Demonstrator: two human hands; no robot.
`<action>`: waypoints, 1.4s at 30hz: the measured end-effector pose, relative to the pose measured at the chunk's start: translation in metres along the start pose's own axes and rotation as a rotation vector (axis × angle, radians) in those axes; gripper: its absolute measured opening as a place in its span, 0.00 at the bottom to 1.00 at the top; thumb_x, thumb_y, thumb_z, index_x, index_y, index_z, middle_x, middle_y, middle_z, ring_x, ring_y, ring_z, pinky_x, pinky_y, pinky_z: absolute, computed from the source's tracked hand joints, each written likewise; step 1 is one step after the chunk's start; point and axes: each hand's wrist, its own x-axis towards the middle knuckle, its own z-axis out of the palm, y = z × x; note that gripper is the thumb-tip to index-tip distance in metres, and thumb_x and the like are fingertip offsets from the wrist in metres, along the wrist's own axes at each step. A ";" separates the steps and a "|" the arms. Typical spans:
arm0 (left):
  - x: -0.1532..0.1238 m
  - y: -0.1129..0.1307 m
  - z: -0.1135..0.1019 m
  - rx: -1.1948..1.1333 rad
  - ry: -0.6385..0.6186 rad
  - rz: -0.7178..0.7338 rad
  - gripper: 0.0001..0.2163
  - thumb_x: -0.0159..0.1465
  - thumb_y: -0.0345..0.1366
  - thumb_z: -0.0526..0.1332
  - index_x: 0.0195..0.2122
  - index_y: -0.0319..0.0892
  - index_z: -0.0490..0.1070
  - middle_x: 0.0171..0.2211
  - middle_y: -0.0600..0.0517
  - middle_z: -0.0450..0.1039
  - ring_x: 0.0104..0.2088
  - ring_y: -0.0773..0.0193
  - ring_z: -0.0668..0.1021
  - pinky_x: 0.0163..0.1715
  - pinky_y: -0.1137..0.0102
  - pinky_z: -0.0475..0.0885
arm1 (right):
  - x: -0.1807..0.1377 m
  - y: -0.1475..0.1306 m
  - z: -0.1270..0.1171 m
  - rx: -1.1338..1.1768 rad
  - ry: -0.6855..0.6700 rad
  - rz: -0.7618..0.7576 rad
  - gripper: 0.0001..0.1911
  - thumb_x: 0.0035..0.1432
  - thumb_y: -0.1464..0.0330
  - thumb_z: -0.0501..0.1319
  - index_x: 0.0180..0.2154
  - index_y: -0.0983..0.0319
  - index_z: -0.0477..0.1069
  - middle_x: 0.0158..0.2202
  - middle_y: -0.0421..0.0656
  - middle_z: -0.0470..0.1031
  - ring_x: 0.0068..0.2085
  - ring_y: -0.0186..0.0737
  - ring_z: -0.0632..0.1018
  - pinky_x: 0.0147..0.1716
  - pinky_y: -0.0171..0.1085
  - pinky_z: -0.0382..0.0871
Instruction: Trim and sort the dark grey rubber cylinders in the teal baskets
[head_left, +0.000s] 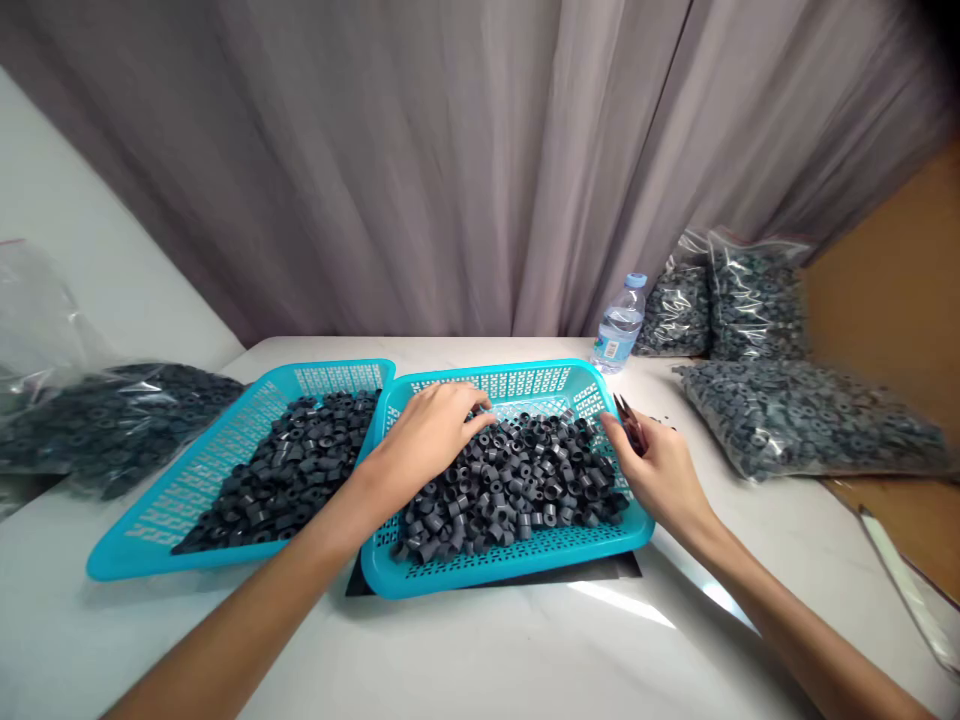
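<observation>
My left hand (442,420) is above the left back part of the right turquoise basket (495,575), its fingers curled in a pinch. A small dark grey plastic piece seems to show between the fingertips, partly hidden. Below it lies a heap of short grey plastic pipe fittings (517,475), tube-like with open ends. My right hand (664,465) is at the basket's right rim, closed around a small pair of nippers (630,422) whose dark jaws point up and away. The nippers' handles are mostly covered by the palm.
A second turquoise basket (150,562) with similar fittings touches on the left. Clear bags of dark parts lie far left (150,400) and right (810,420), with more bags upright (757,300) behind. A water bottle (621,325) stands behind. A dark flat sheet (600,573) lies under the right basket.
</observation>
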 end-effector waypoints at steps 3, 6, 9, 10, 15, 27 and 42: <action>0.003 0.001 0.002 -0.016 0.016 0.008 0.11 0.70 0.37 0.59 0.41 0.41 0.80 0.42 0.45 0.81 0.44 0.50 0.80 0.46 0.58 0.70 | 0.001 0.002 0.001 0.011 0.000 -0.001 0.23 0.66 0.54 0.54 0.24 0.58 0.51 0.20 0.33 0.48 0.23 0.32 0.55 0.24 0.36 0.47; 0.000 0.004 0.000 -0.058 0.119 0.008 0.10 0.70 0.38 0.59 0.41 0.42 0.79 0.42 0.47 0.81 0.45 0.51 0.79 0.47 0.57 0.69 | 0.002 0.003 0.000 0.006 -0.008 -0.017 0.22 0.66 0.55 0.54 0.24 0.58 0.52 0.20 0.33 0.49 0.23 0.32 0.55 0.24 0.36 0.48; -0.008 0.007 -0.002 -0.271 0.222 -0.040 0.09 0.71 0.40 0.58 0.41 0.43 0.77 0.42 0.49 0.79 0.43 0.55 0.79 0.47 0.60 0.70 | 0.003 0.003 -0.001 -0.005 -0.011 -0.024 0.22 0.66 0.55 0.54 0.24 0.58 0.52 0.20 0.33 0.49 0.23 0.32 0.55 0.24 0.36 0.48; -0.013 0.009 -0.003 -0.398 0.233 -0.074 0.09 0.71 0.41 0.58 0.41 0.43 0.76 0.41 0.49 0.79 0.42 0.57 0.80 0.47 0.61 0.71 | 0.003 0.003 -0.001 -0.009 -0.011 -0.023 0.22 0.66 0.55 0.54 0.24 0.58 0.52 0.20 0.33 0.49 0.23 0.32 0.55 0.24 0.36 0.48; -0.041 0.022 -0.002 -1.078 0.076 -0.260 0.09 0.68 0.43 0.61 0.39 0.42 0.71 0.43 0.47 0.80 0.43 0.59 0.82 0.45 0.66 0.74 | 0.003 0.003 0.000 -0.038 -0.002 -0.007 0.23 0.65 0.54 0.53 0.22 0.58 0.52 0.19 0.33 0.50 0.22 0.32 0.56 0.24 0.36 0.48; -0.067 0.037 -0.001 -1.478 -0.148 -0.439 0.15 0.70 0.44 0.61 0.51 0.41 0.78 0.47 0.46 0.81 0.52 0.58 0.79 0.57 0.67 0.70 | 0.007 0.012 -0.003 -0.091 -0.041 0.079 0.26 0.61 0.49 0.53 0.20 0.57 0.49 0.18 0.35 0.53 0.22 0.33 0.57 0.23 0.36 0.47; -0.071 0.037 0.000 -1.483 -0.202 -0.429 0.15 0.68 0.42 0.64 0.51 0.41 0.77 0.48 0.46 0.81 0.50 0.59 0.80 0.54 0.67 0.72 | 0.007 0.013 -0.004 -0.094 -0.064 0.103 0.27 0.61 0.46 0.54 0.21 0.57 0.49 0.18 0.35 0.52 0.23 0.33 0.57 0.23 0.35 0.47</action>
